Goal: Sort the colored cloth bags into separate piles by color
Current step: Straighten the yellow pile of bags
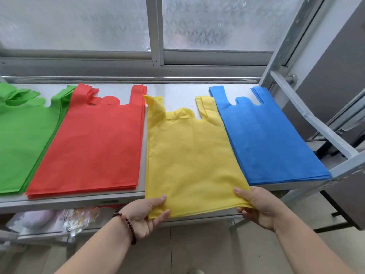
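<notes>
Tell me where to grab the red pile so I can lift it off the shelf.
Take the red pile by its bottom edge, coming from the front of the shelf. That edge lies nearest you, straight and even, and a grip at each bottom corner should probably keep the layers together. The handle loops at the far end are floppy, with one folded over.
</notes>
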Demonstrator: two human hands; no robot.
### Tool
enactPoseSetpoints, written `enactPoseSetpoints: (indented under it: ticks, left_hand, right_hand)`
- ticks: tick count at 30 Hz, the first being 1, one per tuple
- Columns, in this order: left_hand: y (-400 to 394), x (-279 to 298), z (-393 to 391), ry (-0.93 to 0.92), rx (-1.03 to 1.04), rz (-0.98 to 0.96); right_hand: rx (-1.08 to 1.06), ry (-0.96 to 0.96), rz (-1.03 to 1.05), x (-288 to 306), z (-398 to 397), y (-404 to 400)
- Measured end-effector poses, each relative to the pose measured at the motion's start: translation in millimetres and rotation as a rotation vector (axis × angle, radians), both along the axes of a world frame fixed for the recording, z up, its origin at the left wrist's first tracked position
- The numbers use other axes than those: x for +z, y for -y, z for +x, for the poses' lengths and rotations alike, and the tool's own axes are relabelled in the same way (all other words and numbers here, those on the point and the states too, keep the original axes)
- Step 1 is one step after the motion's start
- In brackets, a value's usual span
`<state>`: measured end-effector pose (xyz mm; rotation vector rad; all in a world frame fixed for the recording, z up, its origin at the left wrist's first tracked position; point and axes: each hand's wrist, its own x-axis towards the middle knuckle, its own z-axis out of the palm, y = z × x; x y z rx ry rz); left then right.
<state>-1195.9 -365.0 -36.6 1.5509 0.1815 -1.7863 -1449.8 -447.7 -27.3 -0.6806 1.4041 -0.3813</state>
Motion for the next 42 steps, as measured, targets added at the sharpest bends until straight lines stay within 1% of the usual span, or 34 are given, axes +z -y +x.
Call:
enactPoseSetpoints:
  ticks: [3, 5, 7, 10, 12, 14, 16, 18, 20, 22, 26, 29, 31, 34, 36, 39, 40, 41, 42]
  left_hand:
    - [2.6, 4.1, -3.5, 0.068, 0.004, -0.046]
    - [2.1, 8.9, -2.6, 0.06, -0.053, -0.05]
    - [0.4, 10.7, 1.3, 0.026, -0.136, -0.014]
    - [-2.5, 2.1, 8.4, 0.055, -0.239, 0.038]
    - [-2.1, -1.1, 11.9, 0.048, -0.216, 0.04]
    - [-1.0, 0.4, 13.0, 0.024, -0.166, 0.013]
    - [-0.3, 4.1, 11.5, 0.011, -0.136, -0.026]
    - [0.1, 2.7, 9.5, 0.037, -0.149, -0.067]
    - [0.7, 0.0, 7.8, 0.098, -0.218, -0.111]
    - [1.0, -3.1, 10.2, 0.153, -0.295, -0.128]
    - [1.2, -7.5, 18.2, 0.185, -0.352, -0.111]
    - [1.1, -13.1, 18.7, 0.191, -0.389, -0.117]
    - [1.8, -14.2, 20.1, 0.158, -0.377, -0.143]
    - [2.2, -12.7, 22.8, 0.113, -0.314, -0.176]
    - [2.0, -8.8, 22.3, 0.084, -0.262, -0.173]
    - [3.8, 0.3, 19.4, 0.052, -0.173, -0.115]
    - [5.3, 2.6, 18.5, 0.075, -0.164, -0.076]
    - [6.7, 4.1, 16.6, 0.122, -0.176, -0.04]
    - [7.7, 3.8, 14.6, 0.175, -0.196, -0.018]
  right_hand:
    - [0.065, -0.105, -0.117, -4.9, 9.6, -2.6]
    - [0.104, -0.154, -0.179, -6.1, 12.4, -4.9]
    - [0.105, -0.103, -0.146, -3.8, 12.1, -6.7]
    - [0.083, 0.069, 0.025, 0.8, 7.6, -6.6]
    - [0.024, 0.155, 0.083, 0.6, 4.8, -4.7]
    - [-0.026, 0.202, 0.087, 0.8, 4.9, -2.2]
    - [-0.035, 0.214, 0.071, 1.3, 7.9, -0.7]
    - [-0.022, 0.2, 0.044, 0.6, 11.7, -0.4]
    - [0.033, 0.156, 0.022, -1.5, 13.4, 0.1]
    - [0.131, 0.12, 0.033, -0.2, 10.4, 2.1]
    - [0.266, 0.189, 0.047, 5.3, -1.1, 10.1]
    - [0.288, 0.158, -0.046, 0.4, -4.1, 5.8]
    - [0.242, 0.14, -0.11, -3.2, -4.6, -0.1]
    - [0.115, 0.138, -0.172, -8.5, -4.9, -3.1]
    - [0.082, 0.124, -0.187, -9.0, -3.2, -3.0]
    - [0.012, 0.169, -0.092, -7.0, 0.1, 0.1]
    - [-0.013, 0.174, -0.046, -5.5, 1.9, 1.5]
    - [-0.037, 0.141, -0.011, -2.6, 4.9, 1.9]
    - [-0.036, 0.065, 0.005, -1.7, 6.8, 2.4]
